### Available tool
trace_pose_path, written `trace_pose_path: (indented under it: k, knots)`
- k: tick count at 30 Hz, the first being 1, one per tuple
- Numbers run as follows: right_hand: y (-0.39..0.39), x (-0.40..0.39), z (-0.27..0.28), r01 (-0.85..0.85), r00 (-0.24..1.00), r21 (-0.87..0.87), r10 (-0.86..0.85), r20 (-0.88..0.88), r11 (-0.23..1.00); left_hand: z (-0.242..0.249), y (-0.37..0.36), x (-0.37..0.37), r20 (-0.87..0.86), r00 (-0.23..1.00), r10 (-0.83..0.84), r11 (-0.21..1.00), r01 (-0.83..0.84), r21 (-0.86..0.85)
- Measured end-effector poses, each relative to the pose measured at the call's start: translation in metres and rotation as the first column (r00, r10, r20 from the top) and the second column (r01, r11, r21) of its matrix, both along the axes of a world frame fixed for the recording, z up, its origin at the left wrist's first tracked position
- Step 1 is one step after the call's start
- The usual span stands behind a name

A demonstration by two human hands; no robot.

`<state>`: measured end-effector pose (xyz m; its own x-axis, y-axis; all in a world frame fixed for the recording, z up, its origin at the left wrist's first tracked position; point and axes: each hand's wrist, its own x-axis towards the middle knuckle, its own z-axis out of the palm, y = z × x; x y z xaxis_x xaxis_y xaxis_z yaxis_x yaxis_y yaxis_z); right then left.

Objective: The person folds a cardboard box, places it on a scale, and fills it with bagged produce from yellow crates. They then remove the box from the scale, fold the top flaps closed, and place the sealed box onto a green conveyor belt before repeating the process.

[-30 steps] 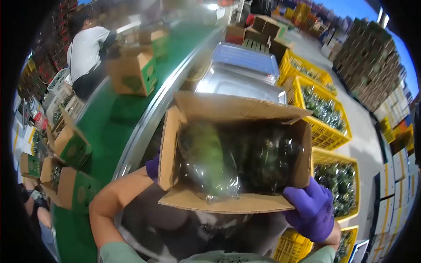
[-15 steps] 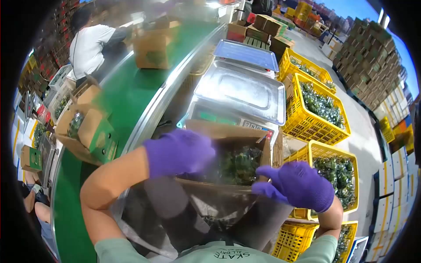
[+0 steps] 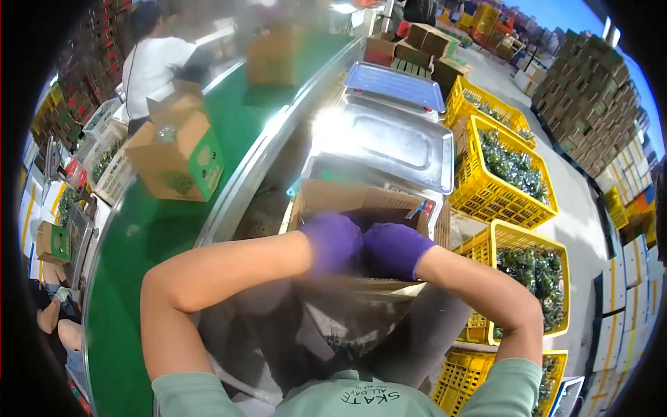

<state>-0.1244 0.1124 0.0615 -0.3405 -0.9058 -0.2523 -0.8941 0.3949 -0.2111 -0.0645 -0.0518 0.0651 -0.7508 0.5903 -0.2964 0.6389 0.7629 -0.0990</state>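
An open cardboard box (image 3: pixel 354 196) sits in front of me, between my knees and a scale. My left hand (image 3: pixel 335 242), in a purple glove, reaches down into it and is slightly blurred. Close beside it, my right hand (image 3: pixel 397 249), gloved the same way, also dips into the box. The fingers of both hands are hidden, and the hands and forearms cover most of the box's contents. To the right, a yellow crate (image 3: pixel 479 243) holds dark green produce in shiny clear wrapping.
A metal scale tray (image 3: pixel 417 142) stands just behind the box. On my left runs a green conveyor belt (image 3: pixel 128 306) carrying an open carton (image 3: pixel 156 167) and a farther carton (image 3: pixel 273 59). Beyond it works a person in a white shirt (image 3: pixel 149 69). Stacked cardboard (image 3: pixel 590 97) rises at right.
My hands have come together and gone down into the box; the right one has left its right edge. Cartons on the belt have shifted away from me, up and rightward in view.
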Motion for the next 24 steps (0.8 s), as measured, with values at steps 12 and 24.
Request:
trace_pose_path:
  k: [12, 24]
  knots:
    - [0.077, -0.055, 0.027, 0.349, 0.577, -0.266, 0.017, 0.816, 0.899, 0.044, -0.068, 0.009, -0.630, 0.728, 0.271, 0.846, 0.132, 0.516]
    - [0.054, 0.002, 0.037, 0.038, 0.711, -0.280, 0.171, 0.682, 0.959, -0.038, -0.012, -0.004, -0.725, 0.662, 0.190, 0.899, 0.180, 0.399]
